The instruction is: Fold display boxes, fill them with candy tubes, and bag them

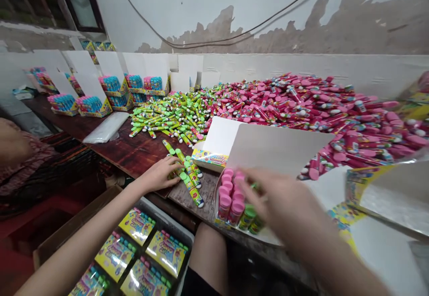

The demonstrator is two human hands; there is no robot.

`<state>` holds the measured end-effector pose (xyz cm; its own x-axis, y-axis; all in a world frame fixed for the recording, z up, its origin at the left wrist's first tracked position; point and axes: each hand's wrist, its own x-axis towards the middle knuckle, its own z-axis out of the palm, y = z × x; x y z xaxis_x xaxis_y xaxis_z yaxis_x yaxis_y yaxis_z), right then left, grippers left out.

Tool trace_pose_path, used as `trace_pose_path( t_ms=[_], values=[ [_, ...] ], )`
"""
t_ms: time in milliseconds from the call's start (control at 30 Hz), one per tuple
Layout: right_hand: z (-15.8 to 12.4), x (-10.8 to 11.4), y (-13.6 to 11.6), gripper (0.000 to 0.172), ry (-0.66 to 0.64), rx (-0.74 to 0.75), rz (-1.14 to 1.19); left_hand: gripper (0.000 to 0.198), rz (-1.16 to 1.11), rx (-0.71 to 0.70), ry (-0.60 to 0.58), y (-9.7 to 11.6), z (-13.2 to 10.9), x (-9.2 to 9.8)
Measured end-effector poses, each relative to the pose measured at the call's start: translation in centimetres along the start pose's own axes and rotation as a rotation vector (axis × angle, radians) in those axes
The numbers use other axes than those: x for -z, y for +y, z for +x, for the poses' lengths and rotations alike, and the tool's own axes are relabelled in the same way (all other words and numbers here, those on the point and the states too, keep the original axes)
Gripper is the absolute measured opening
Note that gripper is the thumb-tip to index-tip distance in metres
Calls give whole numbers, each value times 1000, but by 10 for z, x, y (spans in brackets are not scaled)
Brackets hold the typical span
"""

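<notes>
Right hand (281, 202), blurred with fingers spread, is over a half-filled display box (275, 148) on the near wooden table (134, 153), holding nothing clearly; pink-capped tubes (228, 193) stand inside. Left hand (157, 174) rests on loose green tubes (191, 181). Filled boxes (110, 90) line the far left; heaps of pink tubes (335, 117) remain far right.

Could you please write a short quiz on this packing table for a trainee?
1. Which hand is over the open display box, left or right?
2. True or false: in this view, the loose green tubes lie to the left of the loose pink tubes.
3. Fill the gap: most of the tubes in the open display box have ___ caps.

Key: 1. Right hand. 2. True. 3. Pink.
</notes>
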<state>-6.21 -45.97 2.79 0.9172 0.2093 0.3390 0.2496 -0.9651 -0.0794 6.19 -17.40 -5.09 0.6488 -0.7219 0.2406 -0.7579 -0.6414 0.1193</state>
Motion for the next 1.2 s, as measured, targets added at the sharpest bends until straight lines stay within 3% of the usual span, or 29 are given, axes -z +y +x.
trace_pose_path(
  t_ms=[100, 133, 200, 367, 467, 533, 633, 700, 767, 867, 933, 1000, 1100, 1200],
  values=[
    [10, -36, -69, 23, -125, 115, 105, 32, 55, 0, -121, 5, 7, -1],
    [16, -50, -87, 29, -162, 98, 122, 29, 73, 14, -135, 5, 9, -2],
    [28, -75, -109, 39, -112, -7, 147, 24, 64, 28, -122, 3, 11, -4],
    [48, -106, -120, 44, -89, -143, 168, 29, -138, 78, 149, -1, 9, 4],
    [46, -99, -122, 42, -105, -187, 187, 26, -254, 138, 309, 8, 6, 21],
    [36, -84, -120, 34, -116, -181, 246, 23, -415, 185, 417, 22, 6, 38],
    [6, -45, -99, 23, -36, -147, 441, 24, -742, 265, 561, 55, 10, 67],
    [-17, -16, -71, 23, 130, -161, 595, 25, -896, 283, 574, 82, 19, 84],
    [-36, 12, -34, 22, 253, -207, 713, 23, -997, 238, 482, 108, 36, 95],
    [-46, 38, 22, 22, 384, -255, 601, 21, -1080, 96, 229, 138, 69, 93],
    [-43, 43, 49, 23, 367, -230, 524, 20, -1006, 9, 82, 152, 91, 81],
    [-39, 40, 67, 24, 265, -192, 526, 18, -785, -64, -7, 161, 109, 65],
    [-34, 28, 79, 21, 129, -157, 554, 15, -351, -102, -58, 168, 122, 42],
    [-31, 13, 83, 15, 40, -140, 509, 15, -103, -57, -110, 172, 124, 28]
  ],
)
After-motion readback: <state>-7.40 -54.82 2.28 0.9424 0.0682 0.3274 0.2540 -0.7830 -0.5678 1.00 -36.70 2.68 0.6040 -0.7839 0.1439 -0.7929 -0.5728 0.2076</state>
